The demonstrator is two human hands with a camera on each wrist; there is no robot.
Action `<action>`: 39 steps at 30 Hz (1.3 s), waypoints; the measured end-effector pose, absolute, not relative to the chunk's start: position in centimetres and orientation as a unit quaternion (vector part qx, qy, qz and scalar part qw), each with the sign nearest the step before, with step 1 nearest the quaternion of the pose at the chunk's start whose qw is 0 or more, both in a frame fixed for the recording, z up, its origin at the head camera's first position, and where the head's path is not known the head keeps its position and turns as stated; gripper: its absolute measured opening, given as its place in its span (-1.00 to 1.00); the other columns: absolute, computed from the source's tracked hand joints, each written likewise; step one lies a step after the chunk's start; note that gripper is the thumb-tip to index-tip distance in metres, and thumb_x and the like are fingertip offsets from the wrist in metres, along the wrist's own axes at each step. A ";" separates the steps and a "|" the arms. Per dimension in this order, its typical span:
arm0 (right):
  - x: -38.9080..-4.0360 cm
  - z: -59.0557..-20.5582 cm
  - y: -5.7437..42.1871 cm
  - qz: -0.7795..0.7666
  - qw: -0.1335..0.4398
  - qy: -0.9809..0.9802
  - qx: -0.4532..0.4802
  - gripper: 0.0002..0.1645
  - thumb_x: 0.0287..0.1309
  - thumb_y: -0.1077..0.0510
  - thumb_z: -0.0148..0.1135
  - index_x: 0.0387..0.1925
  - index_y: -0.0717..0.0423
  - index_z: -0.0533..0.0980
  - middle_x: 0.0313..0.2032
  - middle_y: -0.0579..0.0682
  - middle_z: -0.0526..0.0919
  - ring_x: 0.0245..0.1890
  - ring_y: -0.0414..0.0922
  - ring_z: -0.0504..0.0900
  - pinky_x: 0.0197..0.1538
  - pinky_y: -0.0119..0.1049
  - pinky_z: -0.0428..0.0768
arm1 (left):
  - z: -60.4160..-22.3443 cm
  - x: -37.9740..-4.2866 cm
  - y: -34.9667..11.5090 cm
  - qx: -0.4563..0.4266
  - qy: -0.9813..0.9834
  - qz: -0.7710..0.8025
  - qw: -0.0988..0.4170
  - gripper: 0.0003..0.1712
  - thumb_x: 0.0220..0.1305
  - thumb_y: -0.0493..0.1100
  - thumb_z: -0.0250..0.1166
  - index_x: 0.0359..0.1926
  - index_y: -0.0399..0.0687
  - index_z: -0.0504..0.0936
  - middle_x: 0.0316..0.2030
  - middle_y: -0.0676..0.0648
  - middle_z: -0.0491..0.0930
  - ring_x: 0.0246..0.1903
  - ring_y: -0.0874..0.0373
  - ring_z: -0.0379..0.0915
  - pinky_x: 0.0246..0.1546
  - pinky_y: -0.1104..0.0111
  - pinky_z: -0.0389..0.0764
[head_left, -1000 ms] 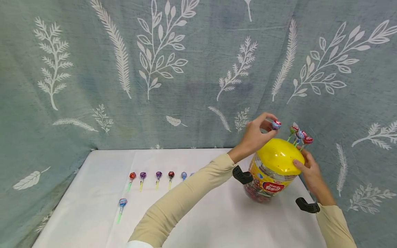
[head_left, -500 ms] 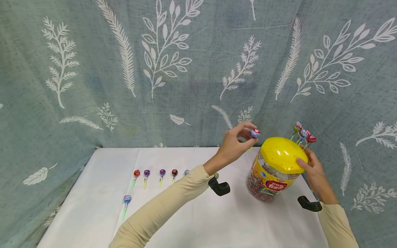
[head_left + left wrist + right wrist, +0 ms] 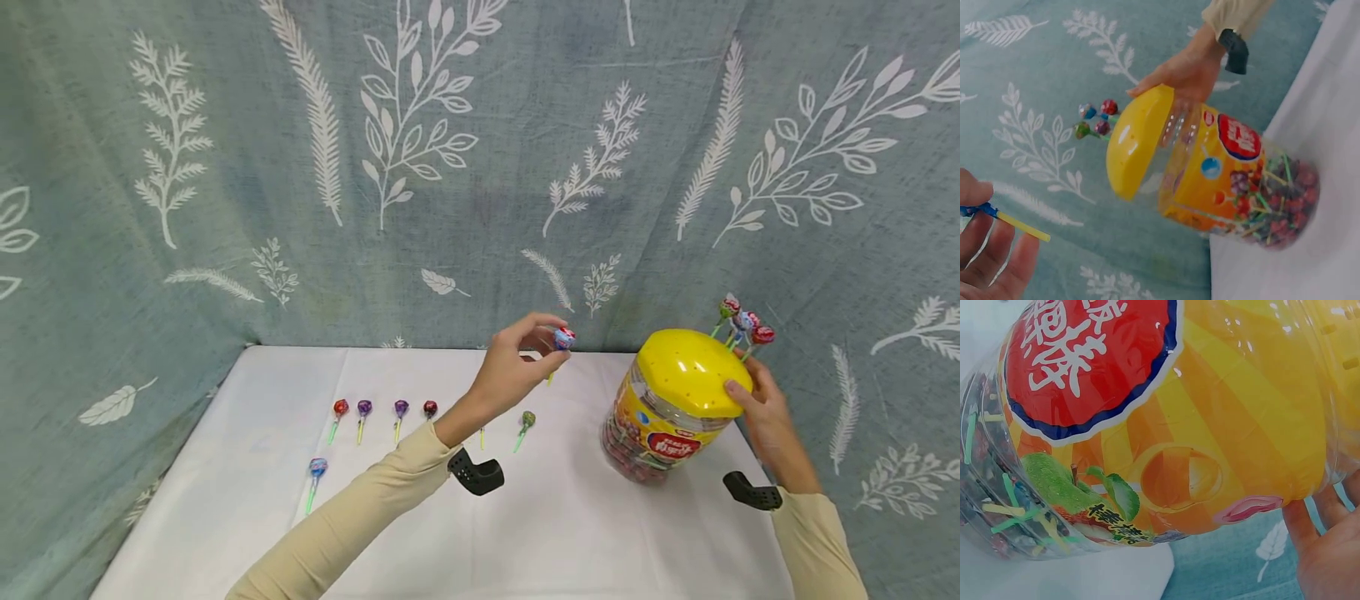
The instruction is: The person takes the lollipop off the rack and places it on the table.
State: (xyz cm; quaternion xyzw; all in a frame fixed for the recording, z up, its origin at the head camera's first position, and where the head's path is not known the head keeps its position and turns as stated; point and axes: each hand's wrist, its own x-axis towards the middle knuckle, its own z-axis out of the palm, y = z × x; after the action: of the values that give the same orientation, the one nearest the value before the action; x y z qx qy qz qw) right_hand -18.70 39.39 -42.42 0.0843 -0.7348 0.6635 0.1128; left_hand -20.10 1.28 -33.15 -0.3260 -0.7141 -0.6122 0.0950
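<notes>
My left hand [image 3: 510, 367] pinches a lollipop [image 3: 565, 337] with a blue and red wrapper, held up left of the jar. In the left wrist view its yellow stick [image 3: 1022, 228] points out past the fingers. A large clear plastic jar [image 3: 671, 446] with a yellow lid [image 3: 690, 367] stands on the table at the right, full of lollipops low down. My right hand [image 3: 768, 417] grips the jar at the lid's right side, thumb on the lid's edge. Several lollipops [image 3: 762, 335] stick up from holes in the lid's far right part.
A spaced row of lollipops lies on the white table [image 3: 555, 533], from a red one [image 3: 341, 407] at the left to a green one [image 3: 528, 418]. My left wrist hides part of this row. A blue lollipop [image 3: 318, 468] lies nearer. Patterned cloth [image 3: 465, 200] hangs behind.
My left hand has moved left and slightly down, away from the lid, still pinching the lollipop. The green lollipop on the table has come into view. My right hand keeps its grip.
</notes>
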 end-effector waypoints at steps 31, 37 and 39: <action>-18.4 -42.7 39.5 0.683 0.115 -0.716 0.086 -0.37 0.36 0.28 -0.07 0.40 0.04 0.05 0.12 -0.18 0.31 -0.03 -0.32 0.44 0.01 -0.65 0.41 | -42.1 -19.7 -10.0 -0.177 -0.761 -0.618 0.087 -0.62 0.12 -0.30 0.38 -0.01 -0.05 0.57 -0.30 -0.15 0.56 -0.44 -0.04 0.56 -0.54 0.30 0.61; -18.4 -42.6 39.2 0.686 0.121 -0.713 0.084 -0.36 0.35 0.27 -0.04 0.40 0.04 0.06 0.13 -0.17 0.30 -0.02 -0.30 0.42 0.02 -0.64 0.41 | -43.2 -19.1 -13.0 -0.130 -0.775 -0.614 0.077 -0.63 0.14 -0.31 0.36 0.01 -0.08 0.56 -0.28 -0.18 0.55 -0.42 -0.09 0.56 -0.50 0.21 0.64; -18.5 -42.5 39.1 0.683 0.122 -0.715 0.081 -0.36 0.35 0.27 -0.03 0.40 0.04 0.06 0.14 -0.17 0.30 -0.02 -0.29 0.42 0.02 -0.64 0.40 | -43.0 -18.6 -13.9 -0.117 -0.777 -0.614 0.075 -0.62 0.14 -0.35 0.34 0.01 -0.19 0.54 -0.28 -0.24 0.55 -0.40 -0.13 0.56 -0.50 0.17 0.65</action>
State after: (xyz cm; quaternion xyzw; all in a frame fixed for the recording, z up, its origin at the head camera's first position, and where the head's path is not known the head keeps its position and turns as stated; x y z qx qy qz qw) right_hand -18.49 39.11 -42.49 0.0812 -0.7153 0.6833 0.1222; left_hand -18.61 -13.88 -43.05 -0.1169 -0.7773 -0.6137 0.0752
